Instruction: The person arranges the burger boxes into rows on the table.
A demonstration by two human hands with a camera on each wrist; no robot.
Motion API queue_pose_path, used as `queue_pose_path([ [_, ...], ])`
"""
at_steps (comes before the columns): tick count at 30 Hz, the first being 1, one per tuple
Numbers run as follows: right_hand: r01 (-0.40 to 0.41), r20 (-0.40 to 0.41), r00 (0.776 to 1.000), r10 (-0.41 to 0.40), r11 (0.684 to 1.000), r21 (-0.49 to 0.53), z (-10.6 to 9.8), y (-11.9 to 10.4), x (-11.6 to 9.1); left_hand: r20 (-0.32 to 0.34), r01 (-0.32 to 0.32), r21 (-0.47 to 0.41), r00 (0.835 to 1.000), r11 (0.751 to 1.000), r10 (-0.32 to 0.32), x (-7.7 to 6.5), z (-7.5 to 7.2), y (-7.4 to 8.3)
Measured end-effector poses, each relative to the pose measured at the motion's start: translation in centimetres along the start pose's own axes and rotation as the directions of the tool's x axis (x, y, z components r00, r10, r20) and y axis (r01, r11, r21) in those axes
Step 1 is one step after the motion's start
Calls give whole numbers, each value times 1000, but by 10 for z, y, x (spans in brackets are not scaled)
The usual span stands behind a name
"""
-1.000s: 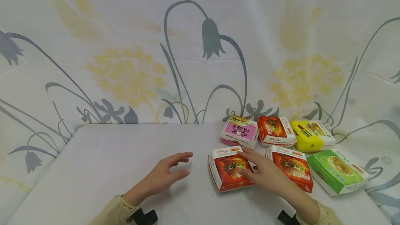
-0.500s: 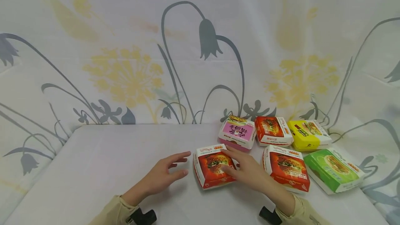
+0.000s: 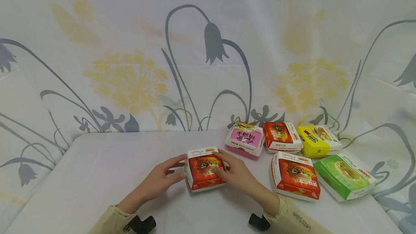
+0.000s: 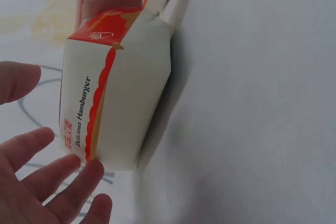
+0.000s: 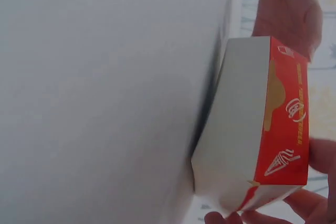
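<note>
A red and white hamburger box (image 3: pixel 205 169) with a burger picture on its lid sits on the white table between my hands. My right hand (image 3: pixel 238 174) holds its right side, thumb over the lid and fingers along the side wall. In the right wrist view those fingertips (image 5: pixel 231 216) show at the lower end of the box (image 5: pixel 236 114). From the left, my left hand (image 3: pixel 159 180) reaches the box's left wall with fingers extended. The left wrist view has its fingertips (image 4: pixel 93 169) right at the wall printed "Delicious Hamburger", with the thumb apart from the box.
Several more boxes stand to the right: a pink one (image 3: pixel 245 140), a small red one (image 3: pixel 282 136), a yellow one (image 3: pixel 316 140), a larger red one (image 3: pixel 295 176) and a green one (image 3: pixel 346 176). A flower-patterned cloth (image 3: pixel 146 28) hangs behind the white table (image 3: pixel 97 169).
My right hand has moved the red hamburger box leftward, away from the other boxes. My left hand has shifted slightly left, and its fingertips are now at the box's left wall.
</note>
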State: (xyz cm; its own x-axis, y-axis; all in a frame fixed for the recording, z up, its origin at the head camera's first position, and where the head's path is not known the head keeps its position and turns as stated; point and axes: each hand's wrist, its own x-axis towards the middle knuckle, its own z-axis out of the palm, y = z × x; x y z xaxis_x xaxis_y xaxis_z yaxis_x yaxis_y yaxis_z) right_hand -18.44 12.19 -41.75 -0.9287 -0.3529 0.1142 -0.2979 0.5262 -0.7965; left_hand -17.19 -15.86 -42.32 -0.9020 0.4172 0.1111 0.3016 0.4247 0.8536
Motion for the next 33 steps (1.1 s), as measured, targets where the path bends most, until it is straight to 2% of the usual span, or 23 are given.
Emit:
queue_pose_path([
  [5, -42, -16, 999, 43, 996, 80, 8, -4, 4, -2, 41, -8, 999, 999, -41, 0, -5, -3],
  [14, -110, 41, 994, 105, 983, 146, 17, -6, 14, -26, 67, -35, 997, 997, -68, 3, -15, -13],
  [23, -101, 72, 994, 87, 971, 215, 36, -14, 27, -65, 185, -38, 980, 982, -187, 4, -26, -15],
  [28, -77, 61, 996, 65, 972, 222, 44, -19, 35, -111, 203, -39, 972, 978, -207, 6, -29, -17],
  [33, -88, 54, 995, 78, 974, 209, 46, -22, 40, -132, 224, -56, 964, 973, -230, 11, -29, -20],
])
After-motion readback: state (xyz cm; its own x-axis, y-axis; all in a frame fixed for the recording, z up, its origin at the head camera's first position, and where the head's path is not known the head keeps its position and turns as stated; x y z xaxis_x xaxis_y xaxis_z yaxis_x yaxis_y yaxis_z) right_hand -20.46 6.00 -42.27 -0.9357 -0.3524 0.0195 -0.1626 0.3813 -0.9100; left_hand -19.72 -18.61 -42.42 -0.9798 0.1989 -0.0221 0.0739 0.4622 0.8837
